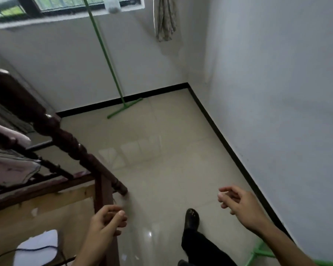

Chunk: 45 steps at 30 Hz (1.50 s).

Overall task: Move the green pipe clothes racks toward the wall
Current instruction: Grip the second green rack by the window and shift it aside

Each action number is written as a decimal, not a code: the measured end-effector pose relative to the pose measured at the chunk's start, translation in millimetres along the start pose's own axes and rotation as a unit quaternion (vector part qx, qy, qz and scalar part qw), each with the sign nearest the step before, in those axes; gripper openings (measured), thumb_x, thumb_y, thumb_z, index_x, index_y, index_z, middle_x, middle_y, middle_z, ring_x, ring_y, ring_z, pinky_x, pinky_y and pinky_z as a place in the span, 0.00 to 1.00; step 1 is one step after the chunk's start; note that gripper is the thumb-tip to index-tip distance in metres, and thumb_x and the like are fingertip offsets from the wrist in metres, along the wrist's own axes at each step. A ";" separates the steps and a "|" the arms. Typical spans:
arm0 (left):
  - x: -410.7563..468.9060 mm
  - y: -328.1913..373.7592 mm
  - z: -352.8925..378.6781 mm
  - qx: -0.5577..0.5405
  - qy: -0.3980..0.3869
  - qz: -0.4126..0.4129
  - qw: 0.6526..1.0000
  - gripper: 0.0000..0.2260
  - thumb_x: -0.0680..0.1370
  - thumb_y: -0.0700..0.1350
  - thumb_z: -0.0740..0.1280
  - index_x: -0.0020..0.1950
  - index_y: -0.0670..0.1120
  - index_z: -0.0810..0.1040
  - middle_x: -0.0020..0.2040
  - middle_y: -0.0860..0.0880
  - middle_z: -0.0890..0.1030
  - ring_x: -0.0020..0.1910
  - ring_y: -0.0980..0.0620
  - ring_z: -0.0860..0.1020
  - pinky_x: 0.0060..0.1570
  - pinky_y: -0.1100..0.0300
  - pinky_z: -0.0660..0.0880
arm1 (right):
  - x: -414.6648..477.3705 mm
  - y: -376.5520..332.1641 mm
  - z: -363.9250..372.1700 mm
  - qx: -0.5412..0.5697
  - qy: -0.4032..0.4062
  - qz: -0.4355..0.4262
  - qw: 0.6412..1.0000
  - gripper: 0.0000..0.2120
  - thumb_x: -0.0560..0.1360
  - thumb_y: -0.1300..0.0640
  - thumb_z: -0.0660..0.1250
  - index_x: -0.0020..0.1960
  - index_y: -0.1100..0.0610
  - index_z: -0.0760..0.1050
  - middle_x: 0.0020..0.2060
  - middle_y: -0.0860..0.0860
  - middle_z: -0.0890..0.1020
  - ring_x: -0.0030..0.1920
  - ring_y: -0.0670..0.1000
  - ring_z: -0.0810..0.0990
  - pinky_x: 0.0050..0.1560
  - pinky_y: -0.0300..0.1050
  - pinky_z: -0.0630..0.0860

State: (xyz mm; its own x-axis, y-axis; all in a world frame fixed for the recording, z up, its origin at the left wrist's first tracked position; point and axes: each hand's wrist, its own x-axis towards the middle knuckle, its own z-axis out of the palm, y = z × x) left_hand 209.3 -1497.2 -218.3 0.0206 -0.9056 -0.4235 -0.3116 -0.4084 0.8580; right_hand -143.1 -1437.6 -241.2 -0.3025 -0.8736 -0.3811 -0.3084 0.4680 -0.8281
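One green pipe rack upright (106,56) stands against the far wall under the window, its T-shaped foot (124,108) on the tiles by the black skirting. At the bottom right, part of another green pipe base (260,252) lies on the floor next to the right wall, partly hidden by my right forearm. My left hand (106,223) hovers low centre with fingers loosely curled and nothing in it. My right hand (238,203) is held out over the floor, fingers apart and empty. Neither hand touches a rack.
A dark wooden bed frame with a turned post (65,137) fills the left side, with bedding on it. A white object with a dark cable (38,248) sits at bottom left. My dark-trousered leg and shoe (191,219) step on the beige tiles. A curtain (164,18) hangs near the corner.
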 end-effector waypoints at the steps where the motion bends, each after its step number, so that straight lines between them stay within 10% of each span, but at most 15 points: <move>1: 16.7 6.8 0.2 -0.001 0.005 -0.002 1.000 0.04 0.75 0.33 0.65 0.46 0.39 0.78 0.38 0.36 0.84 0.30 0.51 0.81 0.34 0.55 0.75 | 20.3 -8.5 1.0 -0.006 -0.004 -0.006 1.000 0.04 0.74 0.55 0.69 0.49 0.50 0.79 0.39 0.51 0.86 0.37 0.46 0.85 0.32 0.33 0.73; 5: 98.1 47.0 3.4 -0.005 0.033 0.009 0.999 0.04 0.75 0.33 0.65 0.47 0.38 0.78 0.38 0.35 0.84 0.32 0.49 0.81 0.28 0.63 0.76 | 116.2 -45.5 1.6 -0.017 -0.007 -0.033 0.999 0.04 0.74 0.55 0.70 0.49 0.50 0.79 0.37 0.52 0.86 0.36 0.46 0.85 0.34 0.35 0.74; 16: 283.1 169.3 -9.8 -0.084 0.118 0.012 0.989 0.03 0.75 0.36 0.67 0.47 0.41 0.79 0.39 0.37 0.84 0.38 0.42 0.83 0.46 0.42 0.78 | 358.2 -203.6 18.5 -0.064 -0.082 -0.095 0.990 0.03 0.74 0.58 0.70 0.48 0.53 0.79 0.36 0.54 0.85 0.35 0.49 0.84 0.32 0.32 0.74; 45: 898.9 417.4 -244.2 -0.048 0.139 0.061 0.987 0.04 0.76 0.36 0.66 0.46 0.43 0.80 0.39 0.39 0.85 0.37 0.47 0.83 0.37 0.55 0.77 | 912.8 -557.2 269.5 -0.032 -0.070 -0.114 0.990 0.06 0.72 0.57 0.72 0.44 0.47 0.79 0.33 0.51 0.85 0.35 0.49 0.85 0.39 0.46 0.77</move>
State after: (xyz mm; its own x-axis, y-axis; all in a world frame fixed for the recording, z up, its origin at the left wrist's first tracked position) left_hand 329.8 -2509.7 -170.0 0.2519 -0.9398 -0.2308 -0.2359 -0.2909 0.9272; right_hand -4.3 -2531.7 -238.3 -0.0919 -0.9656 -0.2433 -0.4123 0.2593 -0.8734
